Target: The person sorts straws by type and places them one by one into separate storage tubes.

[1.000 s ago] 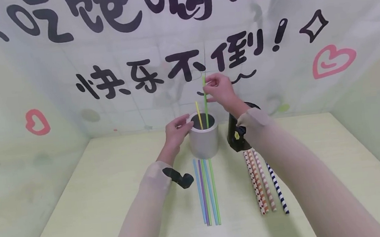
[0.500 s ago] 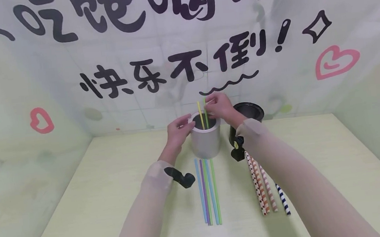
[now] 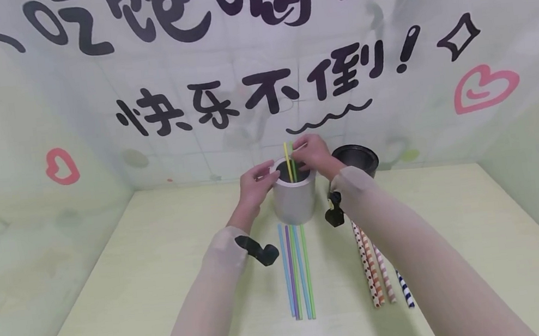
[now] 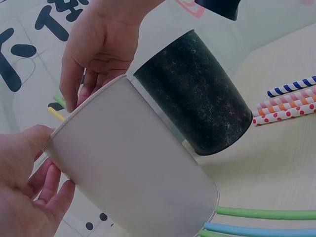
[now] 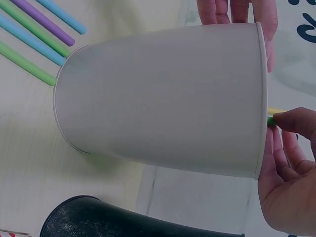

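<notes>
A white cylindrical container stands upright near the back wall. My left hand grips its left rim, thumb at the edge and fingers against the outer side. Over the opposite side of the rim, my right hand pinches a green straw between thumb and forefinger. The straw's lower part is inside the container. Beside it, a yellow straw leans in the container with its top sticking out. In front lie several plain straws in blue, purple and green, side by side on the table.
A black cylindrical container stands right of the white one, partly behind my right forearm. Several patterned paper straws, dotted and striped, lie in front of it. A printed cloth hangs behind the table.
My right hand has come down toward the container's rim, lowering the green straw deeper inside. My left hand keeps its place at the rim.
</notes>
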Motion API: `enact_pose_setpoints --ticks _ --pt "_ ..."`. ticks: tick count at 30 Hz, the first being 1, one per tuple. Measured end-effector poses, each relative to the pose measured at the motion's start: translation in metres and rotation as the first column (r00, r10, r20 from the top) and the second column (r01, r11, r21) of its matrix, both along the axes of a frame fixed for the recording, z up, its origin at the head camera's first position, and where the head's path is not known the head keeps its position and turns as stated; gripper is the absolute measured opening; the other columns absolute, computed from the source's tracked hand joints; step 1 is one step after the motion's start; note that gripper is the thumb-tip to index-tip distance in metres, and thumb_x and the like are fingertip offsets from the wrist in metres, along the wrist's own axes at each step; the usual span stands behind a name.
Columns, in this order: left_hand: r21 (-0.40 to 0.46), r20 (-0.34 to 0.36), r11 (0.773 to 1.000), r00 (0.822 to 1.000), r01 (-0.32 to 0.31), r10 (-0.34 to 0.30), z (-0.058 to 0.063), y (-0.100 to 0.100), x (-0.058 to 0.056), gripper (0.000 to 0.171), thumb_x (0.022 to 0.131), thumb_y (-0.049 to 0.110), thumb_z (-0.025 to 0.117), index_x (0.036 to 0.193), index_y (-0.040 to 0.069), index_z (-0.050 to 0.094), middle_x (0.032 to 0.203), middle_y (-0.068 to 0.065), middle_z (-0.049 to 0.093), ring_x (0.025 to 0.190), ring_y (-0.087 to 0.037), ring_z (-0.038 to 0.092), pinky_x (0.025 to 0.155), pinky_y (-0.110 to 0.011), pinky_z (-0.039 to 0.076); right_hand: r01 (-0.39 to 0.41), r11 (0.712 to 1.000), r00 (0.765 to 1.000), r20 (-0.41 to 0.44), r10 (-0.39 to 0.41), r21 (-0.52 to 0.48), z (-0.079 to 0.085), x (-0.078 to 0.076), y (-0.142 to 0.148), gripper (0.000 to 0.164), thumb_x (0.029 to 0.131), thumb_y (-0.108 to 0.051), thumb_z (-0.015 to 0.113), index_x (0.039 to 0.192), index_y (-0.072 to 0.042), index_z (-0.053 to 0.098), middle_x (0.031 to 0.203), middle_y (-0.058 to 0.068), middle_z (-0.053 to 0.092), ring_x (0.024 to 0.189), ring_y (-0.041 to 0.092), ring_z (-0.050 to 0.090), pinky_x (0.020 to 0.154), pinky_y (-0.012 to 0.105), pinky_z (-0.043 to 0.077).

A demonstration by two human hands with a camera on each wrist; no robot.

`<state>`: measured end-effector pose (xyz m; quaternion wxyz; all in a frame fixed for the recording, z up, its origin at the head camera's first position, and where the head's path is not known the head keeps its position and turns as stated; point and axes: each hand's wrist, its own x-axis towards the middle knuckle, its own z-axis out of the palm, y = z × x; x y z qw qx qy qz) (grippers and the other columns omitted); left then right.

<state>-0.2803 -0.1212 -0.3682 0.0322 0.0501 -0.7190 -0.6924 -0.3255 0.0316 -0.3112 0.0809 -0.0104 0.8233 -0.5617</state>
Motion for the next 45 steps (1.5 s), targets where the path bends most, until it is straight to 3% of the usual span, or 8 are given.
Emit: enact_pose_setpoints --ticks 8,21,26,32,39,45 --pt "-0.015 0.000 1.000 1.000 -0.011 0.011 0.002 -0.001 0.001 0.038 0.083 0.013 0.067 0.121 0.010 0.059 0.117 -0.012 0.054 0.108 -0.021 0.051 0.084 -0.025 0.052 -0.001 0.998 1.000 0.019 0.000 0.059 0.002 -0.004 -0.004 0.028 0.080 0.002 0.059 0.108 0.002 0.055 0.100 0.016 0.055 0.083 0.024 0.057 0.065 0.030 0.057" --pt "-0.006 0.001 1.000 1.000 -0.001 0.001 0.000 0.003 -0.001 0.039 0.083 0.013 0.067 0.121 0.009 0.059 0.118 -0.011 0.054 0.109 -0.021 0.050 0.083 -0.024 0.052 -0.010 1.000 1.000 0.018 0.010 0.007 0.011 0.001 0.010 0.033 0.080 0.002 0.059 0.113 -0.001 0.055 0.099 0.018 0.057 0.082 0.025 0.058 0.065 0.033 0.058" --pt "-0.011 0.004 1.000 1.000 -0.009 0.009 -0.001 0.002 -0.001 0.038 0.083 0.013 0.067 0.121 0.010 0.060 0.117 -0.010 0.054 0.106 -0.020 0.051 0.082 -0.024 0.052 -0.095 0.995 0.995 0.013 0.094 0.038 0.017 0.010 0.022 0.033 0.083 -0.003 0.060 0.115 0.001 0.054 0.098 0.017 0.058 0.087 0.029 0.057 0.068 0.037 0.057" --pt "0.002 0.013 1.000 1.000 -0.010 0.010 -0.001 0.000 0.000 0.039 0.083 0.013 0.067 0.121 0.010 0.059 0.117 -0.012 0.053 0.107 -0.021 0.051 0.083 -0.024 0.052 -0.225 0.970 0.974 0.002 0.226 0.089 0.014 0.025 0.034 0.031 0.085 -0.006 0.060 0.114 0.002 0.054 0.095 0.019 0.058 0.077 0.024 0.056 0.068 0.043 0.057" --pt "-0.015 0.019 1.000 1.000 -0.015 0.015 -0.001 0.003 0.000 0.039 0.083 0.013 0.068 0.121 0.011 0.060 0.117 -0.011 0.053 0.107 -0.020 0.052 0.082 -0.023 0.051 -0.347 0.930 0.934 -0.043 0.354 0.123 -0.002 0.049 0.049 0.026 0.084 -0.007 0.059 0.108 0.001 0.057 0.088 0.014 0.056 0.077 0.026 0.057 0.058 0.035 0.057" --pt "-0.030 0.019 0.999 1.000 -0.015 0.016 0.002 0.002 0.003 0.040 0.083 0.013 0.067 0.122 0.010 0.058 0.118 -0.012 0.052 0.109 -0.022 0.051 0.084 -0.023 0.051 -0.411 0.905 0.907 -0.047 0.418 0.113 -0.018 0.070 0.056 0.024 0.083 -0.004 0.058 0.106 0.001 0.059 0.086 0.013 0.058 0.075 0.023 0.057 0.062 0.040 0.057"
